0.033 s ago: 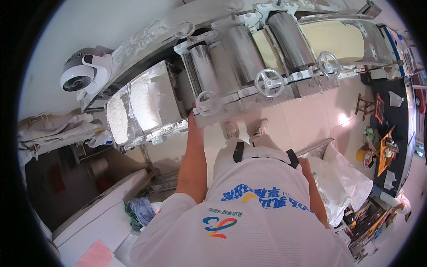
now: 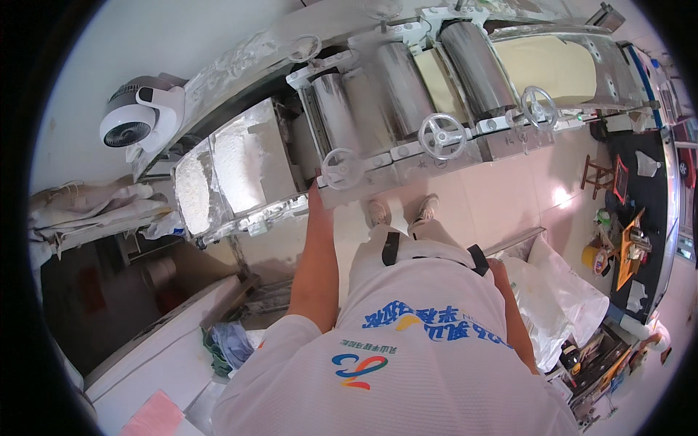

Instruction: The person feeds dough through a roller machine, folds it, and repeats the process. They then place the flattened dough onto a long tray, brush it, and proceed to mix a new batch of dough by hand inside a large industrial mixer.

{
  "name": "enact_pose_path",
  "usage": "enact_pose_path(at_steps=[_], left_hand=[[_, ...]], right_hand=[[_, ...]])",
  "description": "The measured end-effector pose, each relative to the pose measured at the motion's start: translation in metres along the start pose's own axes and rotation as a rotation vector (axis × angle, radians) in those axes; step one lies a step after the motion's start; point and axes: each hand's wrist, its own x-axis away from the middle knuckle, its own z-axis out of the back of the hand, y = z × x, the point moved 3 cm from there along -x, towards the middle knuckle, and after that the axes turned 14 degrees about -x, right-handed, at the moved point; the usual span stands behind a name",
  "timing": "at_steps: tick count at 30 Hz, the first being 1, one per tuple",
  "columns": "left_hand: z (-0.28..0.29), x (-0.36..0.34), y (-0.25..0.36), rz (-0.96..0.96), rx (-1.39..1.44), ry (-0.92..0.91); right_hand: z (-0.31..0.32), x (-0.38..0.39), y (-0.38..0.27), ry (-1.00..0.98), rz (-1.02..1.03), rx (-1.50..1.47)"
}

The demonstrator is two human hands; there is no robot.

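My left arm reaches forward to the near side of a long dough-sheeting machine [image 2: 436, 161]. At its end, my left hand [image 2: 316, 187] is at the machine's edge, beside the leftmost handwheel [image 2: 340, 168]; the panel hides its fingers. My right arm hangs at my side, with my right hand [image 2: 497, 269] by my hip and its fingers out of sight. Shiny rollers [image 2: 476, 69] cross the machine. A pale yellow dough sheet [image 2: 545, 67] lies on the right end, and another strip of dough [image 2: 440, 81] shows between two rollers.
Flour coats a metal tray [image 2: 238, 163] left of the rollers. A white fan [image 2: 138, 120] stands at the far left. White sacks [image 2: 560, 291] lie to my right, with a wooden stool [image 2: 598, 173] and a black-topped table [image 2: 643, 192] beyond. Cloths [image 2: 94, 203] rest on a left-hand shelf.
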Motion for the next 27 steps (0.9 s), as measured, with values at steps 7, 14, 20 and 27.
enact_pose_path(at_steps=[7, 14, 20, 27], left_hand=[[0.008, -0.001, 0.001, 0.035, 0.001, 0.07], [-0.027, 0.009, 0.006, 0.066, -0.185, 0.402], [-0.024, 0.015, 0.011, 0.057, -0.215, 0.459], [-0.052, 0.017, 0.014, 0.073, -0.231, 0.297]], right_hand=[[0.001, -0.001, 0.014, -0.059, 0.144, 0.212], [0.007, 0.002, 0.002, -0.028, 0.229, 0.11], [0.005, -0.007, 0.006, -0.108, 0.15, 0.406], [-0.006, -0.01, 0.05, 0.012, -0.119, -0.016]])
